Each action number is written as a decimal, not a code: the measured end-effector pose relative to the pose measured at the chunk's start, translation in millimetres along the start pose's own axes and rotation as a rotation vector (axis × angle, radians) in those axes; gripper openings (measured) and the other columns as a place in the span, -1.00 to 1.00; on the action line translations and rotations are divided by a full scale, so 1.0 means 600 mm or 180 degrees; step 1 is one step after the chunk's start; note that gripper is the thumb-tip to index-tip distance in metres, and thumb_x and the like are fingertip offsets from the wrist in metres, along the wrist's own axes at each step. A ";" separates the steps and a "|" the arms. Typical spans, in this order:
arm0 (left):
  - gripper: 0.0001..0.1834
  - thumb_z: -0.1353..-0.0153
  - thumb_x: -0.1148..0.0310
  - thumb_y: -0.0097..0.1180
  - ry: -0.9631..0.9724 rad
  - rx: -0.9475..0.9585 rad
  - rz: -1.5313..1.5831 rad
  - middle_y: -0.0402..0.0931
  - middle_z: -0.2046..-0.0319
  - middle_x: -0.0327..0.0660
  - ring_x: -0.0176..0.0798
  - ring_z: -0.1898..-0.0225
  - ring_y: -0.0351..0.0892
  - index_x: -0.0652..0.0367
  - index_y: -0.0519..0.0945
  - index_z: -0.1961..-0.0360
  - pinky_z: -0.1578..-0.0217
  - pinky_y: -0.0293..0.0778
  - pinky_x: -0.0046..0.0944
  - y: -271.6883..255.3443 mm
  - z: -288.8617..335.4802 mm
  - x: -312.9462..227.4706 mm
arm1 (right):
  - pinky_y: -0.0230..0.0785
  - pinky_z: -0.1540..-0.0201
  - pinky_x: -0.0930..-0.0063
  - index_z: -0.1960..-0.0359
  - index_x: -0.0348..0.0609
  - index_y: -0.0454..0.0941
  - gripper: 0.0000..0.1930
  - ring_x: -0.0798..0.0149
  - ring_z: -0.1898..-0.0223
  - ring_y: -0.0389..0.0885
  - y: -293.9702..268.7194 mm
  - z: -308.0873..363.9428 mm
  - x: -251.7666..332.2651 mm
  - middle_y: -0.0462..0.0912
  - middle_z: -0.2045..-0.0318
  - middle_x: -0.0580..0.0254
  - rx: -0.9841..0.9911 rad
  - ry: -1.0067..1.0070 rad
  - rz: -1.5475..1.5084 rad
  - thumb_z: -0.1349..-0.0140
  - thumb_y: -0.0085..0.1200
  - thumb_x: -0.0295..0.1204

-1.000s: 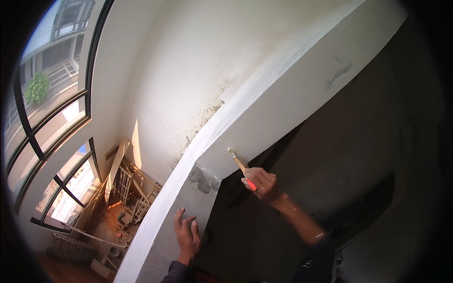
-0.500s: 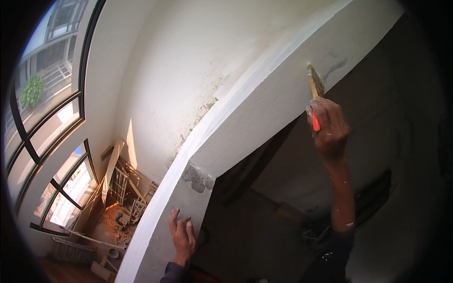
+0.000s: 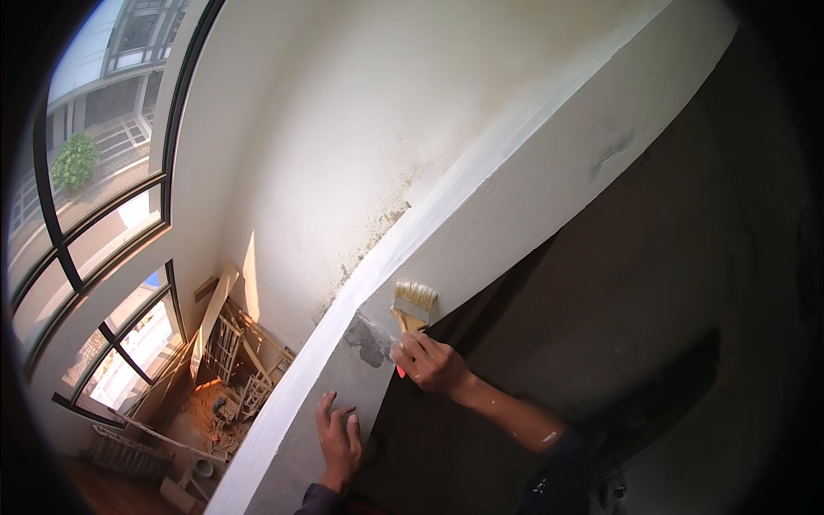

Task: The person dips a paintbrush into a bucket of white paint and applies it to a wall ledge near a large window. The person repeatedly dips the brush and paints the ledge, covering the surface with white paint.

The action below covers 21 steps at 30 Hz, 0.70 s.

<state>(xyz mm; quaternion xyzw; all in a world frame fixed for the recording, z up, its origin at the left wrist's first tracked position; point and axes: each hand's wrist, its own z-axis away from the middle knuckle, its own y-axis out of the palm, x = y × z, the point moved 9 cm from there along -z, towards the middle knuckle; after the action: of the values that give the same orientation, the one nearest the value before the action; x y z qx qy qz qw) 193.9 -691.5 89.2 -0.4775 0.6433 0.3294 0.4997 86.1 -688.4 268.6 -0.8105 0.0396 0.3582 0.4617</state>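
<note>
The brush (image 3: 414,302) is in the right hand (image 3: 432,362), by the right edge of the ledge (image 3: 515,206). The left hand (image 3: 341,446) is nearer. Wood (image 3: 215,319) lies past the left edge.

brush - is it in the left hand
No, the right hand grips the brush, while the left hand has its fingers apart and no tool in it.

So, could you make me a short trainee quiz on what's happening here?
1. Which hand holds the flat paintbrush?
2. True or false: the left hand is gripping a second paintbrush.
3. In this picture, the dark gray patch nearest the flat paintbrush lies to its: a) left, b) right.

Key: 1. The right hand. 2. False. 3. a.
</note>
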 end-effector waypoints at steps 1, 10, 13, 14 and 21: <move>-0.84 -0.27 0.46 0.00 -0.0007 -0.0010 0.0013 0.25 -0.22 0.10 0.23 -0.32 0.14 0.25 0.54 0.17 -0.29 0.09 0.10 -0.001 0.000 0.001 | 0.55 0.33 0.49 0.28 -0.21 0.49 -0.84 0.24 0.29 0.61 -0.004 -0.004 -0.012 0.57 0.33 0.12 -0.0012 0.0039 -0.0067 -0.12 0.09 -0.43; -0.84 -0.28 0.45 0.01 -0.0002 -0.0074 0.0060 0.25 -0.22 0.11 0.24 -0.31 0.16 0.26 0.54 0.17 -0.27 0.13 0.08 -0.004 0.004 -0.003 | 0.52 0.37 0.28 0.25 -0.28 0.50 -0.81 0.02 0.42 0.65 -0.239 -0.093 -0.277 0.62 0.42 0.06 -0.0905 0.0992 -0.0033 -0.17 0.22 -0.47; -0.84 -0.28 0.44 0.00 0.0007 -0.0093 0.0088 0.24 -0.22 0.11 0.24 -0.31 0.16 0.26 0.54 0.17 -0.27 0.13 0.08 -0.007 0.003 -0.003 | 0.53 0.35 0.27 0.25 -0.27 0.52 -0.83 0.03 0.39 0.66 -0.325 -0.115 -0.309 0.64 0.38 0.07 -0.1062 0.1047 0.0467 -0.19 0.21 -0.46; -0.84 -0.28 0.44 0.00 0.0018 -0.0090 0.0097 0.24 -0.22 0.11 0.24 -0.31 0.16 0.26 0.54 0.17 -0.27 0.13 0.08 -0.007 0.003 -0.003 | 0.53 0.33 0.28 0.25 -0.27 0.52 -0.83 0.05 0.38 0.66 -0.347 -0.120 -0.313 0.64 0.36 0.08 -0.1095 0.1035 0.0687 -0.19 0.20 -0.47; -0.84 -0.28 0.45 0.01 0.0031 -0.0043 0.0039 0.25 -0.21 0.11 0.23 -0.30 0.16 0.26 0.54 0.17 -0.27 0.13 0.07 -0.008 0.003 -0.004 | 0.55 0.29 0.32 0.21 -0.20 0.54 -0.84 0.13 0.29 0.63 -0.371 -0.141 -0.300 0.62 0.31 0.14 -0.1016 0.0409 0.1766 -0.18 0.16 -0.50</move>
<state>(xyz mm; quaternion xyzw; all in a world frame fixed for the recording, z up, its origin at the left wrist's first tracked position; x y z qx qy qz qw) 199.3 -690.6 91.2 -0.4785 0.6464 0.3345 0.4913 87.1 -675.1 567.0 -0.8519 0.2313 0.4203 0.2103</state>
